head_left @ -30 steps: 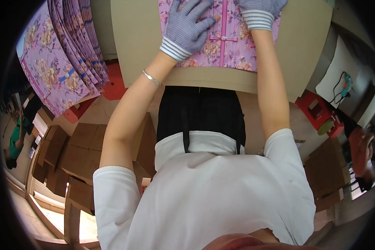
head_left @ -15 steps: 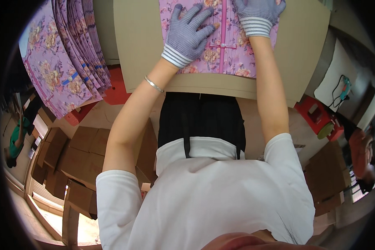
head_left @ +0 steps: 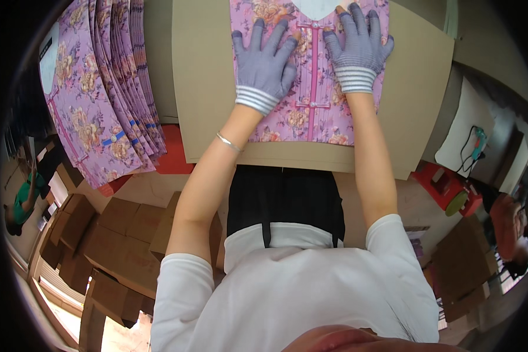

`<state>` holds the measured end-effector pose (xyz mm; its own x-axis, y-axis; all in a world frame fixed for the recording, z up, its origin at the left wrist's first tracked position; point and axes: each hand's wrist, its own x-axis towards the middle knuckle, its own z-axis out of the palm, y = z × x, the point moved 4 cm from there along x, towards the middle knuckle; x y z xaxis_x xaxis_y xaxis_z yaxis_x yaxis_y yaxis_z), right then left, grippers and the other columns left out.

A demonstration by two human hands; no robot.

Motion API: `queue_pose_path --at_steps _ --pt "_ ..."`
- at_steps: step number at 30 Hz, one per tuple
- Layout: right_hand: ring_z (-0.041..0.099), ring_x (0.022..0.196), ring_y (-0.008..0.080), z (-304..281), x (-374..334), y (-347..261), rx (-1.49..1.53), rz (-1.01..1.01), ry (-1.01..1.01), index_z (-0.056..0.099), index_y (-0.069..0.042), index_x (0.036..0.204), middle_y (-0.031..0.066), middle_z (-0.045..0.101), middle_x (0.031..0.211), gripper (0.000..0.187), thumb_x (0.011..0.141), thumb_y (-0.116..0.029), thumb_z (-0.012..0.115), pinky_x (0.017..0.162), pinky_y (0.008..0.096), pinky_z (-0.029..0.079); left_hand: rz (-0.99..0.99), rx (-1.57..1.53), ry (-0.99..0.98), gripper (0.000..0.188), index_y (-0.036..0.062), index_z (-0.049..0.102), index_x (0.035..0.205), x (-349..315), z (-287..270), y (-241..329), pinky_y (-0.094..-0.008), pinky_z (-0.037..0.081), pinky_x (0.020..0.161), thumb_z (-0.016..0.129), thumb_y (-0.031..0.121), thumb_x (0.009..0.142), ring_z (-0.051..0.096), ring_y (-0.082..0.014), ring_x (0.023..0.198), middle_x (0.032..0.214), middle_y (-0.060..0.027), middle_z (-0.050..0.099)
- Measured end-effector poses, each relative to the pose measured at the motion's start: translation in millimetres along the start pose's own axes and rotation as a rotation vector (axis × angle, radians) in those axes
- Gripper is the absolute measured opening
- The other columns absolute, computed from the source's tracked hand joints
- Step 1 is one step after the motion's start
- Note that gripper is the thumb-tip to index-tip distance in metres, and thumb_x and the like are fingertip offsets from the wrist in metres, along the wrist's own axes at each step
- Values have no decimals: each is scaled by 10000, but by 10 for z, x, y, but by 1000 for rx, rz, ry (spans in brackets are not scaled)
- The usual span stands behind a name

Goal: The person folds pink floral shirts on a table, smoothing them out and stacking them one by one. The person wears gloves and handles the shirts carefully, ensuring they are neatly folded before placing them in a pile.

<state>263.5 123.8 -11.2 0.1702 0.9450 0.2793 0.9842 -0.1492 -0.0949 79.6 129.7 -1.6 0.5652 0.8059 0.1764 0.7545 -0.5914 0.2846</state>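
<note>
A flat purple floral-print panel with a pink centre strip and small pink bows (head_left: 296, 126) lies on the beige-topped counter (head_left: 416, 102), its far edge running out of view. A pale rounded area (head_left: 315, 7) shows at its upper middle. The left hand, in a grey-blue knit glove with a white-striped cuff (head_left: 261, 70), rests palm down on the panel's left half, fingers spread wide and gripping nothing. The right hand, gloved alike (head_left: 356, 56), lies spread on the right half, fingertips near the pale area. The panel's near edge stops just short of the counter's front edge; bare beige surface gives room at both sides, more at the right. Left of the counter, near its edge, stands an overlapping stack of similar purple floral panels (head_left: 91, 111). Brown cardboard boxes (head_left: 123, 240) sit lower left; a red plastic stool (head_left: 437, 182) is right.
</note>
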Motion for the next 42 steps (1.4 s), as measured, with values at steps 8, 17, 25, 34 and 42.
queue_pose_path --at_steps 8,17,25,34,42 --pt "412 1366 275 63 9 18 11 3 28 651 -208 1224 -1 538 1416 495 828 -505 659 1041 655 239 -86 37 57 469 143 635 1219 288 37 -120 -704 180 1099 595 274 770 359 -434 1365 1451 -160 458" --pt "425 1337 300 70 11 33 69 21 41 670 -171 1157 30 568 1367 466 784 -448 704 1020 654 242 24 -76 64 352 218 717 1122 283 110 -143 -716 138 1092 645 293 786 350 -420 1383 1476 -102 454" --pt "404 1358 294 58 9 25 93 47 11 672 -174 1158 22 541 1401 446 804 -444 696 1043 678 211 -9 -67 21 325 197 713 1098 301 113 -127 -706 135 1102 650 245 782 344 -415 1390 1482 -117 448" --pt "418 1344 292 49 12 36 124 44 17 674 -186 1148 25 559 1381 442 798 -456 689 1033 668 228 21 -111 39 327 165 718 1061 301 106 -122 -697 115 1117 639 221 749 372 -410 1378 1462 -87 477" --pt "423 1332 294 34 1 44 115 17 14 676 -193 1149 13 567 1372 449 773 -436 713 1023 662 227 30 -136 38 351 142 701 1077 311 82 -117 -704 128 1112 635 208 738 385 -415 1365 1438 -101 497"
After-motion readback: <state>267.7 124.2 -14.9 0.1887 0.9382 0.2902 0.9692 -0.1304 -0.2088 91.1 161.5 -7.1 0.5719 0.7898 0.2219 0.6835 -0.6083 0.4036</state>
